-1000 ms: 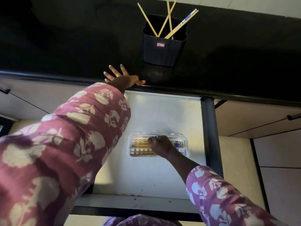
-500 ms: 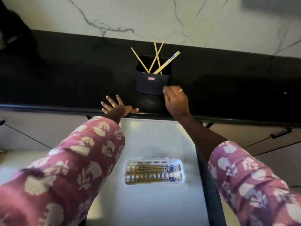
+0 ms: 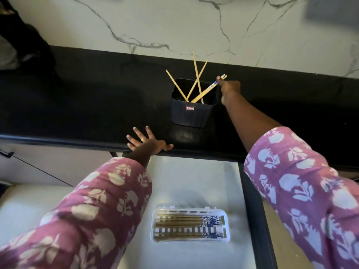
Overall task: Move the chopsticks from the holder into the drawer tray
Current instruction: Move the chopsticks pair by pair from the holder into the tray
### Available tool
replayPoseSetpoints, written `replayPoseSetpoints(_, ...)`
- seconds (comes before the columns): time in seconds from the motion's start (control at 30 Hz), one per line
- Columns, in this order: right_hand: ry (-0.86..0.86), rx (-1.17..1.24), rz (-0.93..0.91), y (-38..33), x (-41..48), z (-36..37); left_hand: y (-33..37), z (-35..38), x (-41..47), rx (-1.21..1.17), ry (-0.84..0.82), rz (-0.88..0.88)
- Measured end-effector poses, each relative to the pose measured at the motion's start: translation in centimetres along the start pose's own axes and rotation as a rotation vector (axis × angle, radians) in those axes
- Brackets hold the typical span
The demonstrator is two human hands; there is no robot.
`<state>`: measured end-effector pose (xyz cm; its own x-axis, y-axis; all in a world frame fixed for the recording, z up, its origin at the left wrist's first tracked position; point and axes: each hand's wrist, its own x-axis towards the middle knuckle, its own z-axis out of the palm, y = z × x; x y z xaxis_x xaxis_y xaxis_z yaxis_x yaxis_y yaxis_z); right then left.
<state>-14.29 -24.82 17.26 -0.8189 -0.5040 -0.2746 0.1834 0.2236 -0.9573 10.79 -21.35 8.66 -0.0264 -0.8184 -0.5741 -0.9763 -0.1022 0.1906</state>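
**A:** What has changed in the last second?

**B:** My right hand [image 3: 229,89] was down in the tray [image 3: 153,224] one second ago. Half a second ago it was rising beside the holder [image 3: 191,113]. Now it is at the far right of the holder, and it pinches the upper end of the blue-patterned pair [image 3: 206,93]. This pair leans inside the holder, over its right rim.

**A:** What does that mean for the task?

**B:** I judge that one delivery is finished and the next pick-up has begun. Several laid chopsticks [image 3: 180,220] lie flat in the tray, with their blue ends to the right. Three plain chopsticks [image 3: 196,74] also stand in the holder, so the work is not over.

**A:** And your left hand?

**B:** My left hand [image 3: 147,141] has not moved. It rests flat on the near edge of the black countertop [image 3: 77,103] with the fingers spread, and it holds nothing.

**A:** Where do things lie relative to your hands?

**B:** The holder stands between my hands, just left of the right one and farther than the left one. The tray lies in the open drawer [image 3: 194,181], near me and well apart from both hands.
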Motion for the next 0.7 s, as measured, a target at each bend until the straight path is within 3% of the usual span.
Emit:
replayPoseSetpoints(0.1,-0.01,0.05,0.046,0.3,2.0,0.8,0.0,0.1,0.3,0.004,-0.001,-0.002)
replayPoseSetpoints(0.3,-0.022,0.124,-0.031,-0.3,2.5,1.5,-0.1,0.2,0.8,0.002,0.001,0.001)
replayPoseSetpoints(0.6,-0.058,0.246,-0.275,-5.8,-3.9,-1.5,-0.6,0.4,0.8,-0.083,0.003,0.018)
replayPoseSetpoints(0.7,-0.078,0.266,-0.384,-7.8,-6.0,-3.4,-0.7,-0.4,0.4,-0.22,0.047,0.021)
